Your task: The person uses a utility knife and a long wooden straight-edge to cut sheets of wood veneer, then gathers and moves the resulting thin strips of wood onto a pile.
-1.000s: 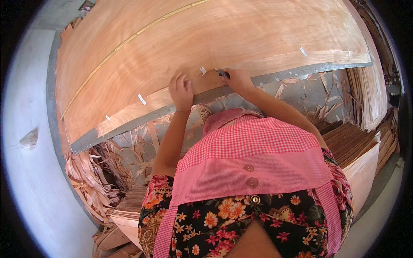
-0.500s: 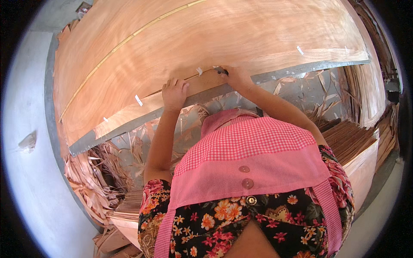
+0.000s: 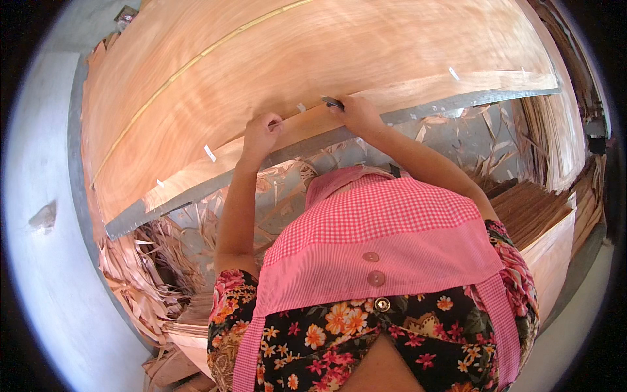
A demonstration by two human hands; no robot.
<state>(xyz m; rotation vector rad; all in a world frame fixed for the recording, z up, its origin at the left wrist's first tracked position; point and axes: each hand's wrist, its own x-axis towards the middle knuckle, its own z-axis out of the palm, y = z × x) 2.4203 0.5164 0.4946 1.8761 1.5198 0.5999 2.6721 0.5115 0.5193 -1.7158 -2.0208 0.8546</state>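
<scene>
My left hand (image 3: pixel 262 135) is resting at the upper edge of the pale veneer strip (image 3: pixel 312 123), its fingers curling in and standing narrow — whether they are pinching anything, I cannot tell. The strip is lying along the near side of the broad veneer sheet (image 3: pixel 313 52). For good handling, I am judging, those fingertips should be pressing the edge flat without creasing it, and sitting well clear of the tool's line. Farther right, my right hand (image 3: pixel 359 117) is gripping a dark-handled tool (image 3: pixel 334 102), fingers wrapping it closely, its pale tip pointing left near the strip's upper edge; a low, light angle would, I am guessing, be sparing the thin wood from splitting. Between my hands a small white tab (image 3: pixel 300 108) is sitting. Materials, from the left again: veneer scraps (image 3: pixel 130 268) are curling in ragged, papery ribbons, brittle-looking; a jointed, cane-like rod (image 3: pixel 196 57) is slanting across the sheet, pale yellow and slim; the sheet is showing a smooth, wavy, orange-tan grain. The strip is looking paler, long and narrow — a flat grey table edge (image 3: pixel 304 147) is showing below it. At right, a brown veneer stack (image 3: pixel 532 212) is showing thin, close-packed layers.
</scene>
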